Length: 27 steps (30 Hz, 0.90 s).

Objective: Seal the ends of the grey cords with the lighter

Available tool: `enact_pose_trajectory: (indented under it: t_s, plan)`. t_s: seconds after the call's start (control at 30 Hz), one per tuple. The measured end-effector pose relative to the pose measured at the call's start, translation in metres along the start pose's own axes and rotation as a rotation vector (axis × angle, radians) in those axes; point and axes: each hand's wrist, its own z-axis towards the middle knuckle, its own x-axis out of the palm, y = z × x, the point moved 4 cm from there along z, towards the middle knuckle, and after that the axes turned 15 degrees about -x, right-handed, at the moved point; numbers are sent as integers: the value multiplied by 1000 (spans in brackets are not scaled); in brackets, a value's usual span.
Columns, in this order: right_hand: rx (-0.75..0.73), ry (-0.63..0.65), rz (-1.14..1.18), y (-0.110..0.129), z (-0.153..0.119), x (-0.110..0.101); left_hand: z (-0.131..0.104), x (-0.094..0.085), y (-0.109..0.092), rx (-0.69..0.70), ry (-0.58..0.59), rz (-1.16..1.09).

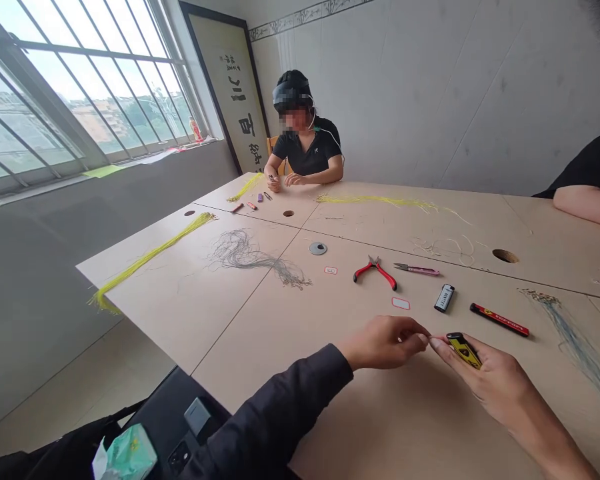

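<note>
My right hand [495, 370] is closed around a yellow-and-black lighter [465, 350], its black top pointing up and left. The thumb and fingertips of my left hand [383, 341] are pinched together, meeting the tips of my right hand. Whatever they pinch is too small to make out. Beyond the hands lie red-handled pliers [375, 272] with spread handles, pink thread snips [417, 269], a black lighter with a white label [445, 298] and a red-and-black stick-shaped item [500, 320]. A red-edged label [401, 304] lies near my left hand.
Grey cords [255, 257] lie in a tangled bundle at mid-table. Yellow cords [155, 260] hang over the left edge. Blue-grey cords [575, 340] lie at the right. A co-worker [305, 147] sits across the table [260, 333]; another person's arm [587, 200] rests at the right.
</note>
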Motion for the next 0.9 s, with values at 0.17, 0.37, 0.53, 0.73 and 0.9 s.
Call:
enact_pose_trajectory:
  t_s: [0.17,0.37,0.53,0.73,0.9]
  plan:
    - [41,-17,48,-21,1,-4,30,22,-6,24,-48,-61]
    - [-28,-65,124,-12,3,-7,40,21,4,53,-198,-86]
    - [-15,-84,129,-7,1,-11,38,22,8,61,-182,-88]
    - [32,-34,253,-6,-1,-3,35,20,4,41,-165,-171]
    - [16,-82,279,-5,-2,-2,32,19,1,50,-122,-204]
